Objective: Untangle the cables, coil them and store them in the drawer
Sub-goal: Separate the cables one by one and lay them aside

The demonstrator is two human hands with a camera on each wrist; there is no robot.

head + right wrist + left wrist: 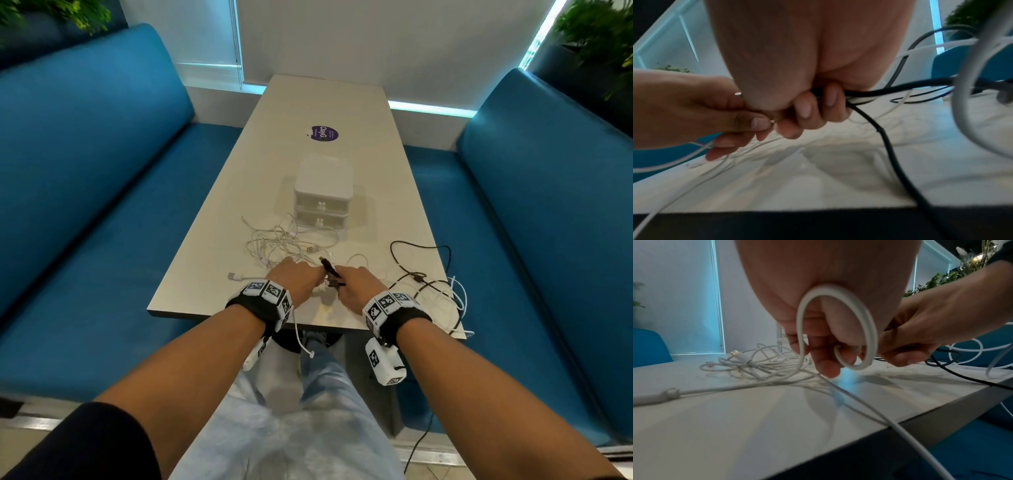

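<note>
Two hands are meeting near the worktop (342, 109) front edge, before the closed drawer unit (323, 192). Left hand (298, 279) is curling around a white cable (869, 331); right hand (356, 286) is gripping a black cable (888, 144), with tangled white cables (277, 243) lying just beyond.

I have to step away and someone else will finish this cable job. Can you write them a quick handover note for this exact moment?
Left hand: grips a loop of white cable just above the table.
Right hand: grips the black cable, whose free length trails right and off the near edge.
A tangle of white cables lies in front of the drawer box; both of its drawers look closed.
Done: nothing coiled or stored yet.
Left: separate black from white, untangle the pile, coil each cable, open a drawer, put them in.
</note>
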